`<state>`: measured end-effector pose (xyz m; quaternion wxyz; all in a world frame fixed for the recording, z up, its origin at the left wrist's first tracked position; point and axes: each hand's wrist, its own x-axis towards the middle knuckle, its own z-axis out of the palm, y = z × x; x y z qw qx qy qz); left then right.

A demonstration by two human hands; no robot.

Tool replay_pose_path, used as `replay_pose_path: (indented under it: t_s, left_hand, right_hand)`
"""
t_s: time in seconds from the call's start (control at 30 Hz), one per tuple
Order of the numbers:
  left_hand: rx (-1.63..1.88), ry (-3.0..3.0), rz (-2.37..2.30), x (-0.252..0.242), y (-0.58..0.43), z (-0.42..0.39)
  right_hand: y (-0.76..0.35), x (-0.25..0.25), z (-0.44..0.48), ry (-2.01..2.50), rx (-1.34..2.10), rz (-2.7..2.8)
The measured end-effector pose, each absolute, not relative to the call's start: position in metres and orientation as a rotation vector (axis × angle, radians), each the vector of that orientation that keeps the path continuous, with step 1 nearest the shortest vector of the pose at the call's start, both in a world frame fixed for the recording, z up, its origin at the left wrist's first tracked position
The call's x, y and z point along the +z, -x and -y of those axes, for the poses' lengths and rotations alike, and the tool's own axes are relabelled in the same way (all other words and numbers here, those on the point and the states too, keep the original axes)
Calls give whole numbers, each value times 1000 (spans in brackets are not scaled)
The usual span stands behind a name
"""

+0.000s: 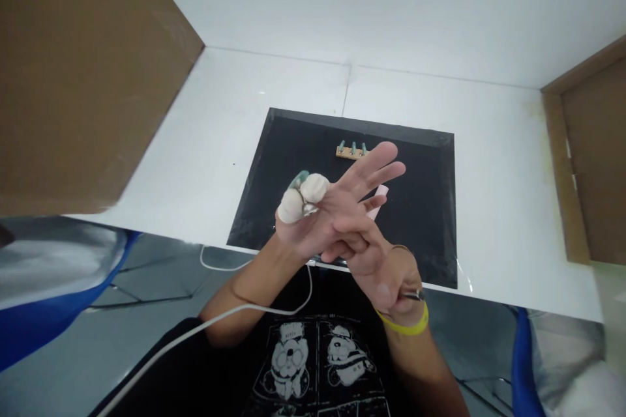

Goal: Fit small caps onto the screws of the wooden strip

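Observation:
My left hand [323,215] is palm up above a black mat, its fingers stretched out to the right and spread. At its thumb side sit two white rounded pieces [303,197] with a green part [299,178] behind them and a bit of metal between; their kind is unclear. My right hand [374,260] lies across the left palm, fingers curled and touching it. A small metal thing [413,295] shows by its thumb; how it is held is hidden. Behind the left fingers lies a pink strip [380,195], partly covered.
The black mat [420,208] lies on a white table [499,208]. Near its far side is a wooden strip [349,153] with several green pegs. Brown panels [88,78] stand on both sides. A white cable [205,326] crosses my left arm. Blue chairs [63,313] flank me.

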<state>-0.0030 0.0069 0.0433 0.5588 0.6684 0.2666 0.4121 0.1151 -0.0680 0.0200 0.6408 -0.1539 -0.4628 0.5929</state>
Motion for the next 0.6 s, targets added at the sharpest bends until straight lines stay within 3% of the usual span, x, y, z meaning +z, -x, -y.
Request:
replay_pose_path:
  t_s: [0.13,0.37,0.6]
  left_hand:
    - [953,-882,-283,44,4,-4]
    - [987,-854,-285,40,4,-8]
    - [1028,-875,-294,33,-2,-9]
  right_hand:
    - [-125,17,72,440,1361,960]
    - [-142,27,79,585,1165,767]
    - [-116,40,81,256,1300,754]
